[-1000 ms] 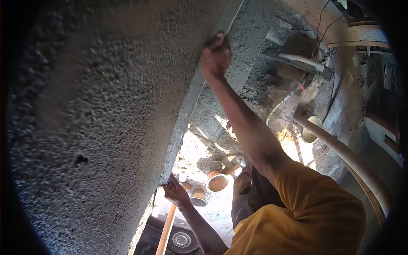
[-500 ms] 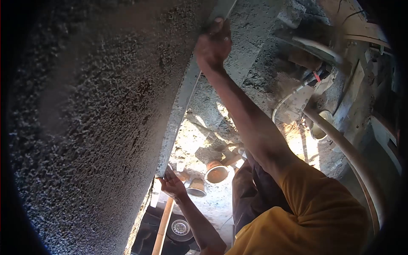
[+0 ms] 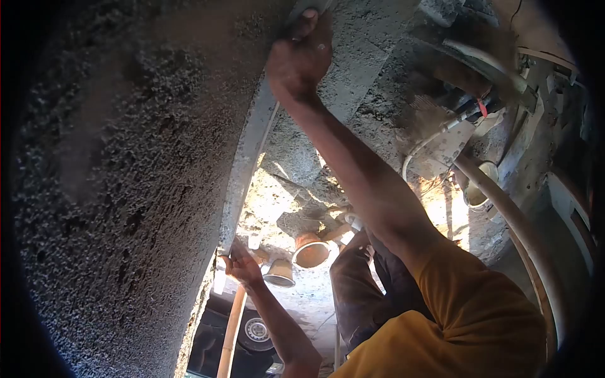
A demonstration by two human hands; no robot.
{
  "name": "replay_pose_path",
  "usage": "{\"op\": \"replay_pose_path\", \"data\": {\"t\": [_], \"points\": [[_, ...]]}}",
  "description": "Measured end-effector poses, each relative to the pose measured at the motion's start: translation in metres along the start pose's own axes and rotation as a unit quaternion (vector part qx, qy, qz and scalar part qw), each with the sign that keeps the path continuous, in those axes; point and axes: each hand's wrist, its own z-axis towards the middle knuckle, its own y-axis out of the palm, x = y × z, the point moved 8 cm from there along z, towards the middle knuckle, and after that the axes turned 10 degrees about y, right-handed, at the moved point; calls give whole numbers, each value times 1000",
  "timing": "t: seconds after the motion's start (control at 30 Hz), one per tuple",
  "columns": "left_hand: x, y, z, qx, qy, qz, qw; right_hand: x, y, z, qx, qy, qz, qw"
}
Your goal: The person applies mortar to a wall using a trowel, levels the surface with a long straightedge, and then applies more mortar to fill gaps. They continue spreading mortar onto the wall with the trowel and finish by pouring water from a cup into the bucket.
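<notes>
A long, flat grey straightedge (image 3: 246, 148) lies slantwise along the edge of a rough, mortar-covered wall (image 3: 126, 208). High up, my right hand (image 3: 301, 63) is closed around its upper part, with the thumb bent over it. My left hand (image 3: 242, 268) is at the bar's lower end, fingers against it and thumb to the side. The bar's far top end runs out of view, and the palm sides of both hands are partly hidden.
Buckets (image 3: 311, 253) stand on the sunlit ground below, near another person's legs (image 3: 356, 296). A wooden pole (image 3: 232, 331) rises beside a dark vehicle with a wheel (image 3: 257, 331). At right, a thick pale hose (image 3: 510, 211) curves past a bucket (image 3: 480, 186).
Both hands and the straightedge have shifted left and slightly up in view. My hands keep their places on the bar.
</notes>
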Motion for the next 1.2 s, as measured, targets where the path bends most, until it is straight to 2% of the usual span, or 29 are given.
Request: {"op": "replay_pose_path", "data": {"t": [0.07,0.1,0.13,0.2,0.23,0.27,0.33,0.37,0.43,0.47,0.5,0.6,0.63,0.67,0.7,0.77,0.83,0.97,1.03,1.07,1.13,1.2], "points": [[-50,13,5,45,-46,-136,989,55,24,33,-67,48,0,997],[-20,59,11,-28,55,306,950,81,32,46,-61,77,-1,995],[-9,93,16,-64,32,437,896,103,42,57,-56,107,-3,993],[-45,116,29,-91,48,445,890,147,63,73,-50,168,-8,984],[-57,127,34,-85,129,425,892,172,78,87,-65,169,-2,983],[-77,135,38,-121,117,450,877,196,83,97,-77,172,2,982],[-121,132,47,-148,122,347,918,215,86,92,-139,256,79,953],[-154,126,51,-135,142,209,958,218,89,92,-171,293,117,933],[-159,110,43,-135,146,98,975,229,92,100,-264,263,145,917],[-146,111,43,-143,143,119,972,214,102,108,-310,234,164,907],[-128,110,37,-139,133,125,973,141,60,66,-290,250,31,923],[-44,103,20,-124,35,280,951,125,48,80,-236,223,99,941],[-18,97,16,-118,25,359,926,118,47,88,-208,213,114,948],[7,92,10,-129,87,398,904,102,40,95,-179,203,130,954],[28,84,6,-135,150,436,877,75,36,93,-189,192,126,955],[72,69,-1,-99,157,402,897,25,17,81,-207,176,115,956],[119,50,-14,-18,45,241,969,-24,-1,67,-206,195,133,950],[221,18,-35,5,116,269,956,-130,-43,38,-190,219,136,947],[225,-14,-33,63,100,84,989,-180,-58,33,-184,209,120,953],[230,-28,-38,85,95,44,991,-199,-68,29,-180,209,109,955],[317,-27,-53,129,99,12,987,-245,-82,27,-158,196,120,960],[365,-39,-65,143,78,-66,985,-292,-101,11,-153,197,135,959]]}}
